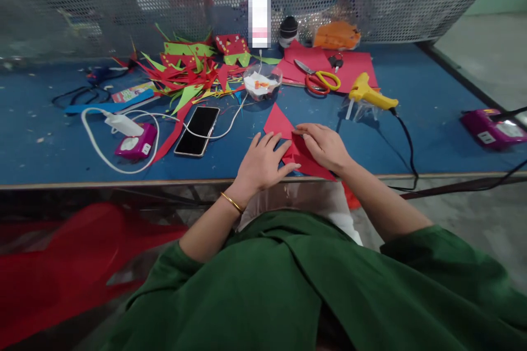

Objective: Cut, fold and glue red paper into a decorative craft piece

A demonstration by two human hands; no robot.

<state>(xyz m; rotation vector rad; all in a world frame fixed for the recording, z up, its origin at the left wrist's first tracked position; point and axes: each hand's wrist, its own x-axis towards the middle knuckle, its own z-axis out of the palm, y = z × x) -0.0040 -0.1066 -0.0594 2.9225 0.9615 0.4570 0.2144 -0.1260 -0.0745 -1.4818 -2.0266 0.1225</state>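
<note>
A folded sheet of red paper (pixel 278 120) lies near the table's front edge, one pointed corner facing away from me. My left hand (pixel 263 162) rests flat across its left part with the fingers spread. On the right part, my right hand (pixel 323 145) has its fingers together and bent, the fingertips at a fold near the middle of the sheet. The fingers partly hide the fold, so I cannot see exactly how they hold it. A gold bangle (pixel 233 202) circles my left wrist.
Scissors (pixel 317 78) lie on red sheets (pixel 358 68) behind my hands, with a yellow glue gun (pixel 368 93) to the right. Leftward are a black-screened phone (pixel 197 131), a purple power socket (pixel 138 142) and paper scraps (pixel 189 74). A clear bowl (pixel 251 90) stands behind.
</note>
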